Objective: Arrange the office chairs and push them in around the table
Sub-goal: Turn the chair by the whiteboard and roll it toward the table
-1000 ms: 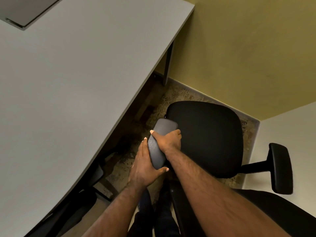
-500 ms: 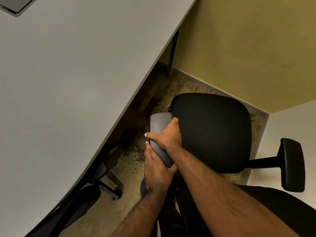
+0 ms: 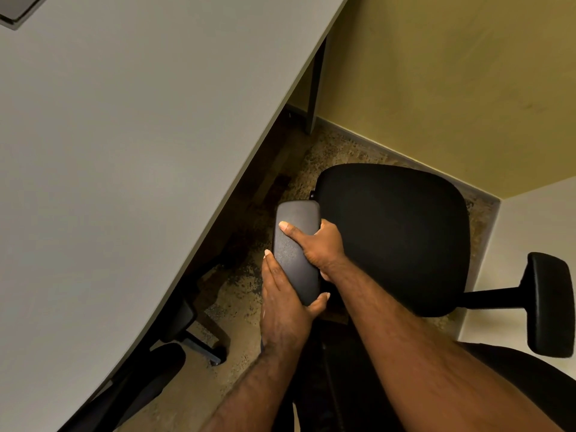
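both hands (image 3: 290,294) grip armrest (image 3: 296,254)

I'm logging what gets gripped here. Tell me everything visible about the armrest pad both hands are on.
The armrest pad is a dark grey, oblong pad with rounded corners and a finely textured, matte surface. It sits beside the black seat, between seat and table edge. The right hand wraps its seat side, thumb across the top; the left hand cups its near end.
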The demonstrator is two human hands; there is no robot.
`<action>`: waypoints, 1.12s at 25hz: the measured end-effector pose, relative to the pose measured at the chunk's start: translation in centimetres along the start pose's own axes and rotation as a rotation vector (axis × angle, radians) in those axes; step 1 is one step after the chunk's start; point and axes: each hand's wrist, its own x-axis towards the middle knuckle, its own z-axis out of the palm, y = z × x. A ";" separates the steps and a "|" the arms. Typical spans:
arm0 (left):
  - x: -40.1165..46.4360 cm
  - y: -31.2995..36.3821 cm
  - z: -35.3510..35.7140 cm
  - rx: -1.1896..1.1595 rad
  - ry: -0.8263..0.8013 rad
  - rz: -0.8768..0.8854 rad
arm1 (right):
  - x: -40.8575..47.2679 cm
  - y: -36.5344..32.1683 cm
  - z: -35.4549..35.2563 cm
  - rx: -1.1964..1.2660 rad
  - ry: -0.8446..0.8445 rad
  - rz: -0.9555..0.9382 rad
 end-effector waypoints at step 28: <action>1.6 -1.5 -0.1 0.097 -0.069 0.048 | 0.6 0.8 -1.9 -0.371 -0.097 -0.173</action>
